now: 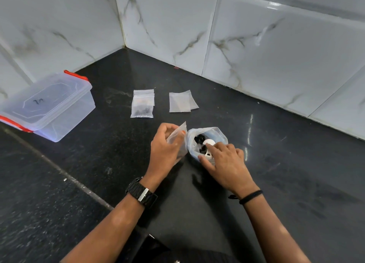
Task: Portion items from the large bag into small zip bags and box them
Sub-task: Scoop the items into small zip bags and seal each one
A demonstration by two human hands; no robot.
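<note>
The large clear bag (pixel 218 133) stands open on the black counter, with dark items and a white scoop (pixel 209 143) inside. My right hand (pixel 225 160) reaches into its mouth and touches the scoop. My left hand (pixel 165 147) grips a small empty zip bag (pixel 178 136), held upright just left of the large bag. A filled small zip bag (pixel 141 109) with dark items lies further back, on top of another small bag. Two empty small zip bags (pixel 180 102) lie to its right. The clear plastic box (pixel 59 120) with red clips stands closed at the left.
Marble-tiled walls (pixel 256 45) meet in a corner behind the counter (pixel 296 164). A pale seam runs diagonally across the counter at the lower left. A dark object edge (pixel 152 241) shows near the bottom between my forearms.
</note>
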